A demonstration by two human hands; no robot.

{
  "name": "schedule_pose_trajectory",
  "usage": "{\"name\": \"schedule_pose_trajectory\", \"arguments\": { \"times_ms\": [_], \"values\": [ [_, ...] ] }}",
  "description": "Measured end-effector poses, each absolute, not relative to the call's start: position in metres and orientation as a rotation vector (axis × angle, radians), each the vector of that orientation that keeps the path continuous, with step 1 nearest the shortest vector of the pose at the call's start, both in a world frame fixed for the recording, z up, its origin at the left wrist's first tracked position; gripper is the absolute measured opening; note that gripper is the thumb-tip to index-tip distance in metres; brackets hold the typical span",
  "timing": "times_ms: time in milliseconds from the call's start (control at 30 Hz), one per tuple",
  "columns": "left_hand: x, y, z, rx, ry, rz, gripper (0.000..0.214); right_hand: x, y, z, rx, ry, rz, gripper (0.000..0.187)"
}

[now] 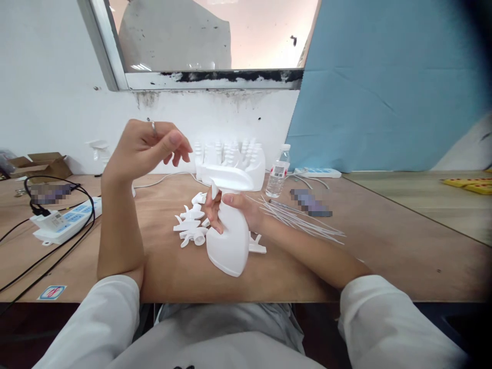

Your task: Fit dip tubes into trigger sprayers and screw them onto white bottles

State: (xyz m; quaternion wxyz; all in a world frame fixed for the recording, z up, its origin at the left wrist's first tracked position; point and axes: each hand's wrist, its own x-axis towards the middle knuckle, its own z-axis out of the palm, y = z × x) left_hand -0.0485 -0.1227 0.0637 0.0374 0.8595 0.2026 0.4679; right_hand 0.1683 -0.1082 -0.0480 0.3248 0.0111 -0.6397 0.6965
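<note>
My right hand (230,209) grips a white plastic spray bottle (229,241) by its neck, holding it tilted above the wooden table (384,246). A white trigger sprayer head (228,177) sits on top of the bottle. My left hand (148,146) is raised just left of the sprayer head, with fingers loosely curled, thumb near the fingertips, and a ring on one finger. Nothing shows between its fingers. Loose white trigger sprayer heads (192,228) lie on the table under the bottle.
Several white bottles (230,154) stand in a group behind. A bundle of thin white dip tubes (300,220) lies to the right, near a small water bottle (277,177). A power strip (63,220) with black cables and a cardboard box (38,164) are at the left.
</note>
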Motion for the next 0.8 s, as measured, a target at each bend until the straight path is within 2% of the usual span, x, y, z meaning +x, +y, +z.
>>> {"name": "schedule_pose_trajectory", "arguments": {
  "times_ms": [200,367,467,667,800],
  "values": [
    [-0.022,-0.129,0.062,2.917,0.596,1.001,0.029,0.169,-0.11,-0.048,0.024,-1.713,1.811,0.041],
    [-0.026,-0.132,0.065,2.965,0.699,0.898,0.028,0.171,-0.117,-0.036,-0.009,-1.918,1.722,0.057],
    [-0.047,-0.133,0.069,2.917,0.738,1.037,0.023,0.181,-0.122,-0.021,-0.158,-2.055,1.467,0.055],
    [-0.103,-0.128,0.071,2.432,1.217,1.702,0.019,0.225,-0.123,0.015,-0.475,-2.303,1.003,0.044],
    [-0.128,-0.109,0.068,2.108,1.654,1.854,0.022,0.264,-0.123,0.027,-0.948,-2.771,0.945,0.043]
  ]
}}
